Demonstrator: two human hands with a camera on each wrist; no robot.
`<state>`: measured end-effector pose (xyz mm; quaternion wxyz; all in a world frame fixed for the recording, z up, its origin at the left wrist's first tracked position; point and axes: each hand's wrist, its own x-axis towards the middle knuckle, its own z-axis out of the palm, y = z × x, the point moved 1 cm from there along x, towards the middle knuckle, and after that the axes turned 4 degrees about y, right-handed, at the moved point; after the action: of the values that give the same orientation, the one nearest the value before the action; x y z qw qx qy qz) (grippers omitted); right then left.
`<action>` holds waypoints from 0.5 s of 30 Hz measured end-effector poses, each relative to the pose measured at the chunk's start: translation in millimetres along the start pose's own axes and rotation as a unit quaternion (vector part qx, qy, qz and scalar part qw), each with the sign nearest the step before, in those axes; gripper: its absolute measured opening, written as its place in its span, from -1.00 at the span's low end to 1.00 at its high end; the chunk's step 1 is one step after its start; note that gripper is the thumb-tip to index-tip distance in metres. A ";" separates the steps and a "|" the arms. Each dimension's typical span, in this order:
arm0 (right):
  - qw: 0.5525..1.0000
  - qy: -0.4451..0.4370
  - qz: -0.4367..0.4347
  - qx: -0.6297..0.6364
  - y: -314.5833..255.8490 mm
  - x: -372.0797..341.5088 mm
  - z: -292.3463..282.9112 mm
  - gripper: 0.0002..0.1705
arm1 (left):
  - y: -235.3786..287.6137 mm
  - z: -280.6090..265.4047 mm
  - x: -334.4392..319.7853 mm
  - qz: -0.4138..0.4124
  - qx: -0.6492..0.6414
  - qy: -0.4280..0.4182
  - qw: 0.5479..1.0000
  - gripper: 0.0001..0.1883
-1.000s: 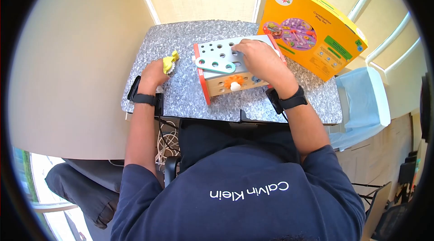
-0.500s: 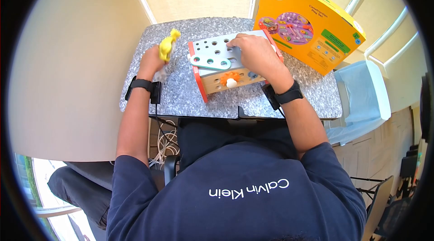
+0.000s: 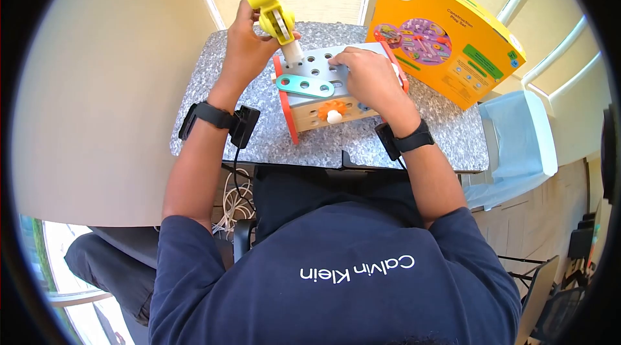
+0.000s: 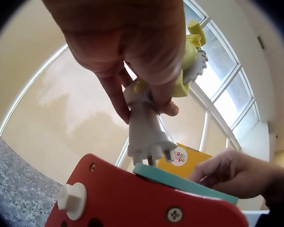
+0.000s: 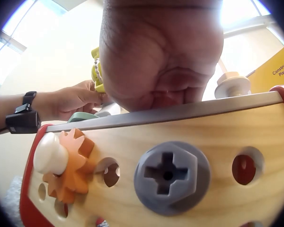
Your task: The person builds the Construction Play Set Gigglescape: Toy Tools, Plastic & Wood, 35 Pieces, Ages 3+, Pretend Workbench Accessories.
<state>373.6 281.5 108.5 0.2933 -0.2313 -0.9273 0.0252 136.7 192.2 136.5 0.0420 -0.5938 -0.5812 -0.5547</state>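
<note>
My left hand [image 3: 249,47] grips a yellow toy drill [image 3: 277,14] with a toothed white wheel, tilted over the left end of a toy workbench [image 3: 304,112]. Its white pronged tip [image 4: 151,144] points down, close above a teal strip with holes [image 3: 305,86] in the left wrist view. The strip lies on the bench's grey top board. My right hand [image 3: 375,76] rests on that board, fingers bent, fingertips at a hole; whatever is under them is hidden. On the front panel sit an orange gear [image 5: 71,165] with a white knob and a grey cross-slotted bolt head [image 5: 172,177].
A yellow play-set box [image 3: 446,34] stands behind on the right of the speckled table [image 3: 220,131]. Beyond the table's right edge is a bin with a pale blue liner [image 3: 517,144]. A white bolt head [image 4: 72,201] sticks out from the bench's red end panel.
My left hand has lifted the toy drill from the table's left side and brought it up and right, over the bench, its white tip now downward. My right hand stays in place.
</note>
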 end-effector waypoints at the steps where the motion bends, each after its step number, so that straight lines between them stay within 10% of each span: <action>1: 1.000 0.000 0.000 0.000 -1.4 0.0 -0.9 -0.60 | 0.3 1.5 -1.8 0.000 0.000 0.000 1.000 -0.41; 15: 1.000 0.000 0.011 -0.007 -4.5 -2.8 -2.5 -0.60 | 3.0 7.5 -3.9 0.085 0.066 -0.010 0.994 -0.33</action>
<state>375.2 276.0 109.9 0.2914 -0.2434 -0.9249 0.0215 144.7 193.9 132.6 0.1221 -0.6427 -0.5648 -0.5031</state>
